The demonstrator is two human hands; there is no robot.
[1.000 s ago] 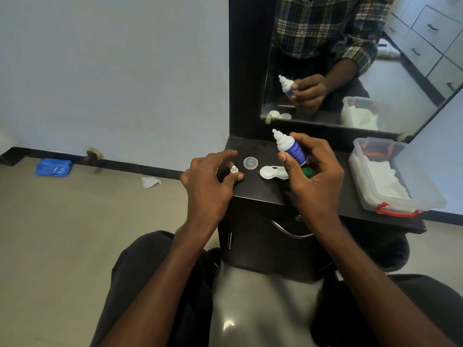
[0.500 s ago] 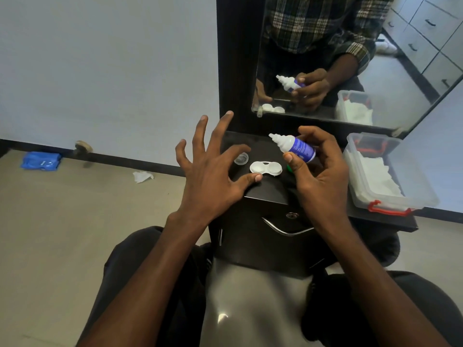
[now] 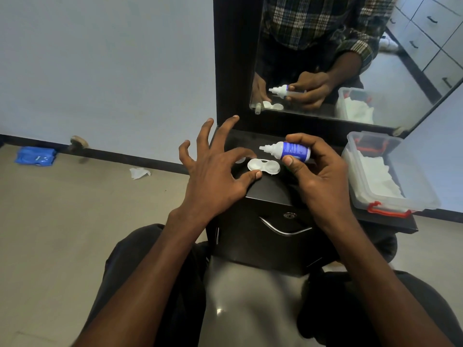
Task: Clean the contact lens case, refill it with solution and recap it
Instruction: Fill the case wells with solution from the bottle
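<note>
Two hazards apply: the right hand (image 3: 323, 176) gripping the tilted uncapped solution bottle (image 3: 288, 151) may overshoot the lens case (image 3: 263, 167), and the spread, empty left hand (image 3: 215, 171) may knock it off the counter (image 3: 270, 189).

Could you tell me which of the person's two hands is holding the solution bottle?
The right hand grips the solution bottle, tilted nozzle-left above the lens case; the left hand is spread open, holding nothing.

Head view, close, angled down over perhaps seated lap.
</note>
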